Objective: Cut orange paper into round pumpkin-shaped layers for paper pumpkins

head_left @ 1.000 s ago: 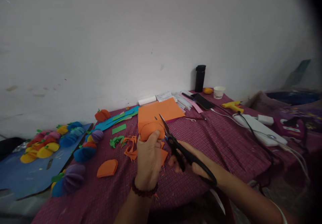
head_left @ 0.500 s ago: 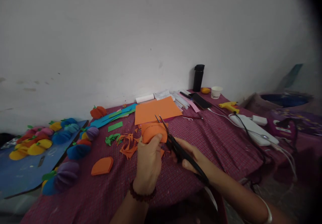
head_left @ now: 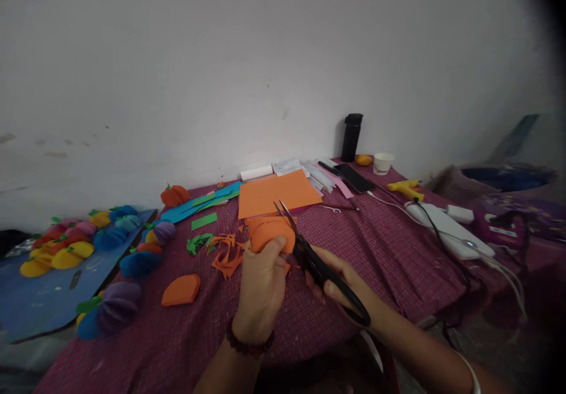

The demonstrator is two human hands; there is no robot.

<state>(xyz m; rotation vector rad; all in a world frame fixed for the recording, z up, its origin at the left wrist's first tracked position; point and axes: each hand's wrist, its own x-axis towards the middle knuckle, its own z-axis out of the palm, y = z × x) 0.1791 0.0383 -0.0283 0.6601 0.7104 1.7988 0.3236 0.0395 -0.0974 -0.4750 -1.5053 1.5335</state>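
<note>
My left hand point(head_left: 265, 270) is closed on a piece of orange paper point(head_left: 270, 232), thumb on top; a curved outline shows on it. My right hand point(head_left: 338, 279) grips black-handled scissors point(head_left: 316, 264), their blades parted slightly and pointing up and left at the paper's right edge. Left of my left hand lie curled orange scraps point(head_left: 227, 255) and small green scraps point(head_left: 198, 243). A stack of rounded orange cutouts point(head_left: 181, 289) rests nearer to me. Beyond my hands lies a large orange sheet point(head_left: 278, 192).
Colourful paper pumpkins point(head_left: 73, 254) fill a blue board point(head_left: 35, 305) at left. Along the back stand a black bottle point(head_left: 352, 139) and a paper cup point(head_left: 382, 163). At right are a phone point(head_left: 354, 178), a yellow glue gun point(head_left: 407, 189) and a white power strip point(head_left: 451, 232) with cables.
The scissors' handles have turned a little within my right hand, their lower loop showing more. My left hand keeps the orange paper in nearly the same place. The view has shifted slightly.
</note>
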